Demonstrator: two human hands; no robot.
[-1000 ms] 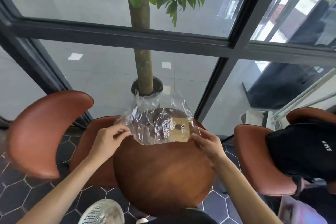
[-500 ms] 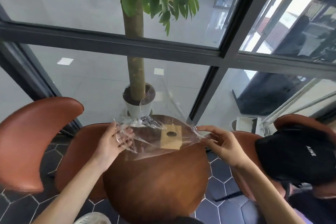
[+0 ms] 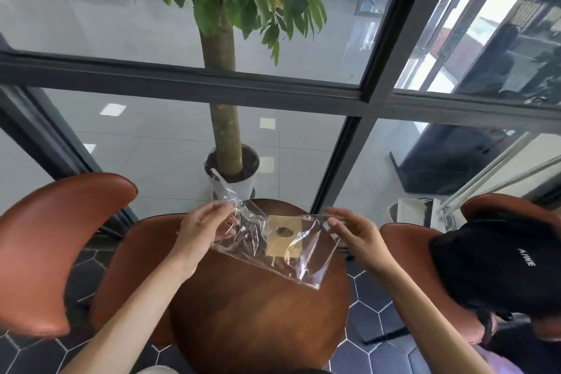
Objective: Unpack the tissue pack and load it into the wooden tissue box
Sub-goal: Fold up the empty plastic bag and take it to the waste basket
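Wooden tissue box on round table

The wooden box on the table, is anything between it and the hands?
Yes. A clear plastic wrapper is stretched over the wooden tissue box. The left hand pinches one end; the right hand is open at the other edge.

A clear plastic bag hangs over the far part of the round brown bench. It is see-through, shiny and full of wrinkles. Its 9 o'clock end is bunched up and lifted, and a thin strip sticks up at 11 o'clock. Its 5 o'clock corner dips toward the bench. Behind the plastic sits a small light wooden box with a dark oval hole in its top.
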